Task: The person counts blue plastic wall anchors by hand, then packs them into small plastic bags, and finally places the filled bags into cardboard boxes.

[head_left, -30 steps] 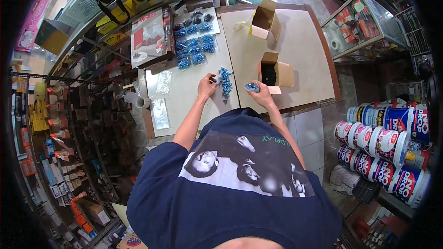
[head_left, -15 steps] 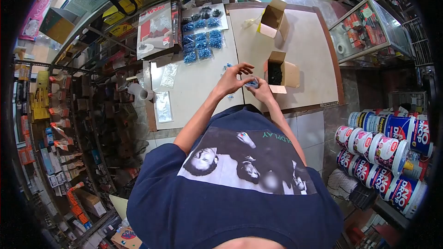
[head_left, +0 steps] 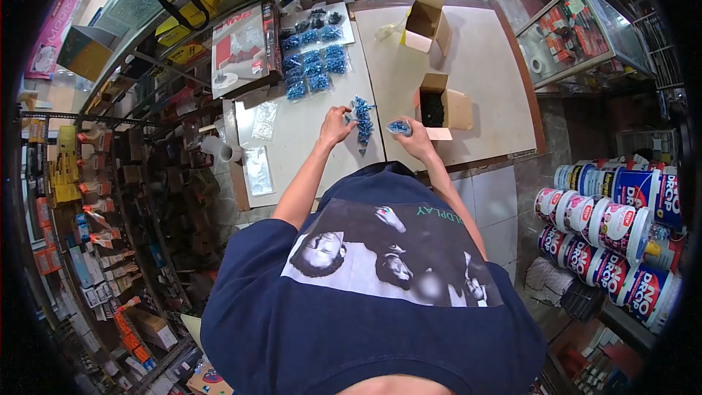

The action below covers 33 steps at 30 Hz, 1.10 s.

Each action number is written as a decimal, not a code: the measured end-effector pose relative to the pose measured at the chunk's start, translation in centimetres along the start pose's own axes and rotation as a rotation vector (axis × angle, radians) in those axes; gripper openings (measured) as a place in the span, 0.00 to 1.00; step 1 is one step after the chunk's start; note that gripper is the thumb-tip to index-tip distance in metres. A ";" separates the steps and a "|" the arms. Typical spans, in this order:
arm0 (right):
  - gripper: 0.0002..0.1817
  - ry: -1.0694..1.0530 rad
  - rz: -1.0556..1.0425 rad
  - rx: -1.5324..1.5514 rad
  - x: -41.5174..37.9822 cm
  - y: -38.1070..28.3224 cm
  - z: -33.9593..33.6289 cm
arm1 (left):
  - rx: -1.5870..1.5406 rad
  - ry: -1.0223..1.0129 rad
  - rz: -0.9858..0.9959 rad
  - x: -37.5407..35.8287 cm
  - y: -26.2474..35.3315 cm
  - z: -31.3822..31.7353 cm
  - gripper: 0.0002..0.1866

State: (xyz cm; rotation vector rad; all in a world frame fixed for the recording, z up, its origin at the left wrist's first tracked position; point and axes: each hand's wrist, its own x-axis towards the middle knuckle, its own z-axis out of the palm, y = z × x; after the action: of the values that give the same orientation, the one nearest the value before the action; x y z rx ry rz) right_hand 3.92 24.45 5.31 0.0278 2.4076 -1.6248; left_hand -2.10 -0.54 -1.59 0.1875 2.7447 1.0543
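A loose pile of small blue pieces (head_left: 363,118), like screws or wall plugs, lies on the table near the seam. At the pile's left edge is my left hand (head_left: 336,127), its fingers apart and slightly bent, with nothing visible in them. My right hand (head_left: 417,142) is closed around a small clear bag of blue pieces (head_left: 399,126), held to the right of the pile. Just beyond that hand stands an open carton (head_left: 460,110) with dark small parts inside.
Filled bags of blue pieces (head_left: 312,63) lie in rows beside a Vinlex box (head_left: 241,51). Flat clear bags (head_left: 257,171) are at the table's left. Another open carton (head_left: 420,40) stands farther back. A glass case (head_left: 578,33) and paint tubs (head_left: 610,230) are at right.
My left hand has moved left, away from the small bag, uncovering the blue pile. My right hand still holds the bag, a little apart from the pile.
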 end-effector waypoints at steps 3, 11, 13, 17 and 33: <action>0.17 0.016 -0.013 0.008 -0.2 0.0 -0.1 | 0.040 0.018 -0.047 -0.9 -0.7 0.8 0.20; 0.18 0.028 0.004 0.012 -0.4 0.4 -0.1 | 0.021 0.113 -0.077 -1.6 -2.1 -0.2 0.13; 0.18 0.034 0.000 0.013 -0.3 0.7 0.0 | -0.020 0.116 -0.096 -1.5 -2.4 -0.7 0.14; 0.17 0.027 -0.002 0.006 -0.3 0.1 -0.1 | -0.235 0.158 0.012 -1.3 1.6 -3.3 0.17; 0.16 0.028 -0.001 0.017 0.4 0.7 0.1 | -0.363 -0.117 0.320 -2.1 14.2 -6.6 0.19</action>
State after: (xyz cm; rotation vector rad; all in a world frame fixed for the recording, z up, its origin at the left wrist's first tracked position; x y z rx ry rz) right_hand 3.67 24.62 4.54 0.0524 2.4148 -1.6563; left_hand -0.87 5.29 13.00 0.6230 2.4160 1.5451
